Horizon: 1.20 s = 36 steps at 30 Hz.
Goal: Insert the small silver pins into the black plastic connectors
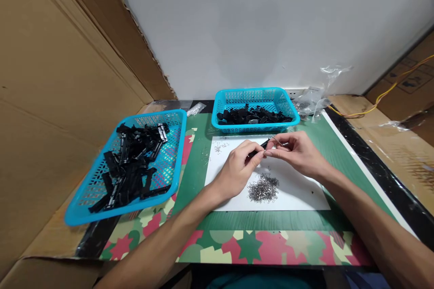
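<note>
Over a white sheet point(224, 189), my left hand point(240, 165) is closed around a small black plastic part point(261, 146), which is partly hidden by the fingers. My right hand point(295, 152) meets it at the part's right end, thumb and fingers pinched together. A thin metal tool point(277, 141) shows between the right fingers; its exact kind is hard to make out. Just below both hands lies a pile of tiny bent metal pieces point(263, 188), perhaps springs or wire clips. A few more small metal pieces point(218, 148) are scattered at the sheet's upper left.
A blue basket point(182, 144) of long black parts point(132, 167) stands at the left. Behind the sheet is another blue basket point(217, 119) with smaller black parts point(254, 115). Clear plastic bags point(310, 101) and yellow wires point(379, 98) lie at back right. Cardboard point(68, 54) walls the left side.
</note>
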Tool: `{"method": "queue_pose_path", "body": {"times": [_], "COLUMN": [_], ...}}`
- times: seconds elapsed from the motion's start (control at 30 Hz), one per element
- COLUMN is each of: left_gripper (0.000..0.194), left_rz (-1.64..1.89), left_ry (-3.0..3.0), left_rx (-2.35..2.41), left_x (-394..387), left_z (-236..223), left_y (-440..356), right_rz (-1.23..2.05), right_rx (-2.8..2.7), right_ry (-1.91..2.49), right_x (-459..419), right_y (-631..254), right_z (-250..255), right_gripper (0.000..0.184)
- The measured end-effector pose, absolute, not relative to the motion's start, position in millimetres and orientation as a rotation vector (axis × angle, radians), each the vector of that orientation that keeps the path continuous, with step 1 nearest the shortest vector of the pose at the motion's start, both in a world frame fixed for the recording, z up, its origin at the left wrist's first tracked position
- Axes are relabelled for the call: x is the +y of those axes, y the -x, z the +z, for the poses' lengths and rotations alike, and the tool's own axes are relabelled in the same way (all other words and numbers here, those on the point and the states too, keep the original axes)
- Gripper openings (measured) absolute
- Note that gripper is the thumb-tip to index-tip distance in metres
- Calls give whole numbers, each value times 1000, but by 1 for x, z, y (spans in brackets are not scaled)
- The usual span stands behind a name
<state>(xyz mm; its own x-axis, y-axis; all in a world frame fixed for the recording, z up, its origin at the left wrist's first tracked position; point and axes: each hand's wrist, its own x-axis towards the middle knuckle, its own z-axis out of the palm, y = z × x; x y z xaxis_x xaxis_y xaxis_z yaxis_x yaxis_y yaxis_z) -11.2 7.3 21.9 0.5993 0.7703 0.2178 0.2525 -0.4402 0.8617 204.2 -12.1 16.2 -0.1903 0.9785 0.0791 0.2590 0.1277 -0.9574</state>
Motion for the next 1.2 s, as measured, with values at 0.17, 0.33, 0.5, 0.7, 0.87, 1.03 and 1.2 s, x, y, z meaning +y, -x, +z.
{"method": "queue_pose_path", "body": {"times": [0.17,0.33,0.5,0.7,0.87,1.03,1.2], "left_gripper": [25,27,24,16,31,41,33], "left_rz": [829,833,793,601,514,443,427], "left_ry": [-1982,-1974,-1988,-2028,-1955,-1928,-1979], "left_rx": [833,865,906,859,889,939,893], "left_x": [6,7,8,15,16,14,14], "left_z": [26,25,23,26,23,18,19], "left_y": [11,12,12,17,18,16,15], "right_rz": [1139,1081,1093,999,1003,965,899], "right_rx": [-1561,-1584,-1594,-1547,-1603,-1679,-1769], "right_ry": [1242,1284,1296,1427,1594,1706,1695], "right_x": [-14,-16,-14,-12,-9,-6,-4], "right_y": [-202,-201,-199,-209,-217,-213,-212], "right_z": [22,21,17,22,24,19,14], "right_gripper": [38,42,37,22,15,13,12]}}
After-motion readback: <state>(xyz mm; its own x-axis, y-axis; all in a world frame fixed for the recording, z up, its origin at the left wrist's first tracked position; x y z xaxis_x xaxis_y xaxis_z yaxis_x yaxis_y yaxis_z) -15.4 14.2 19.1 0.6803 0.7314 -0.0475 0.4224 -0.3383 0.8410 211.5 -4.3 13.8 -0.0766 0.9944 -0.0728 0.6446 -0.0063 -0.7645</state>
